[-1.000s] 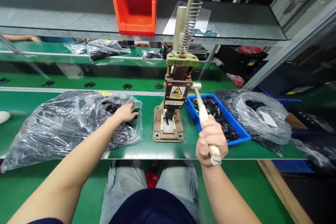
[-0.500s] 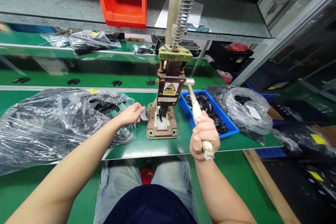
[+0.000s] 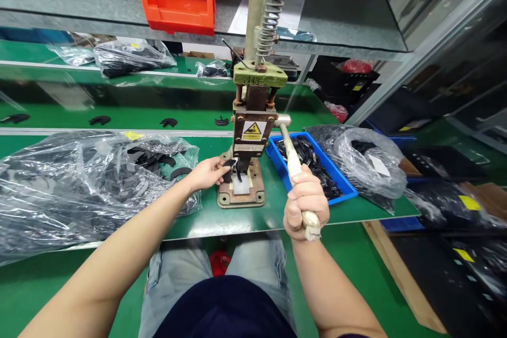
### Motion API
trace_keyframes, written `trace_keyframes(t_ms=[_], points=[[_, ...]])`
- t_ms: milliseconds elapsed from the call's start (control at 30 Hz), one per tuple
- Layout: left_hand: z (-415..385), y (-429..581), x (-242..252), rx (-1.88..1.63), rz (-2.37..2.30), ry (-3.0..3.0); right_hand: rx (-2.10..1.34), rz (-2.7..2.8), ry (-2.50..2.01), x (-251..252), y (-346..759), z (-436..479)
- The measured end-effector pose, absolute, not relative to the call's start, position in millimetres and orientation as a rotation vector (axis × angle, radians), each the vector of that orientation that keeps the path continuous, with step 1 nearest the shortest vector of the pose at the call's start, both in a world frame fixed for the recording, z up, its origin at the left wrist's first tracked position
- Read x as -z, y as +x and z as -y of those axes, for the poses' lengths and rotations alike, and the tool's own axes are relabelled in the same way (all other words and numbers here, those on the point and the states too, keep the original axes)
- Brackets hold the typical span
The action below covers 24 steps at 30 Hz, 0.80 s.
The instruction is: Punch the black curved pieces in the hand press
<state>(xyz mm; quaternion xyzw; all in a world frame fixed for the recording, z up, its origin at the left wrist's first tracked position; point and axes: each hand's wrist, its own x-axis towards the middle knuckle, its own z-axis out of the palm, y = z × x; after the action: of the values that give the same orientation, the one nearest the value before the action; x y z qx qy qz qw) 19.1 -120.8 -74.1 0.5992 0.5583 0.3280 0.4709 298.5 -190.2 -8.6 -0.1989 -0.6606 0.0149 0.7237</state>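
A hand press with a tall spring stands on the green bench. My right hand is wrapped round its tape-covered lever, which slants down towards me. Between the thumb and fingers of my left hand is a thin, dark curved piece, held at the left side of the press base. Under the ram a small black part shows by a light metal plate. The fingertips behind the curved piece are partly hidden.
A large clear bag of dark curved pieces lies to the left. Right of the press are a blue tray of black parts and another plastic bag. An orange bin sits on the shelf above. Several black pieces lie along the back strip.
My left hand has moved right with the curved piece, from beside the base to close by the ram. The piece now shows a dark face. My right hand stays on the lever.
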Motion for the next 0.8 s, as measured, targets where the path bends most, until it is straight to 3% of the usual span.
trace_keyframes(t_ms=[333, 800], points=[[114.0, 28.9, 71.4, -0.701, -1.461, 1.42, -0.041, 1.416, -0.427, 7.6, 294.2, 191.2], [103.1, 33.6, 63.7, -0.587, -1.289, 0.919, 0.022, 1.355, -0.501, 8.4, 286.9, 188.3]])
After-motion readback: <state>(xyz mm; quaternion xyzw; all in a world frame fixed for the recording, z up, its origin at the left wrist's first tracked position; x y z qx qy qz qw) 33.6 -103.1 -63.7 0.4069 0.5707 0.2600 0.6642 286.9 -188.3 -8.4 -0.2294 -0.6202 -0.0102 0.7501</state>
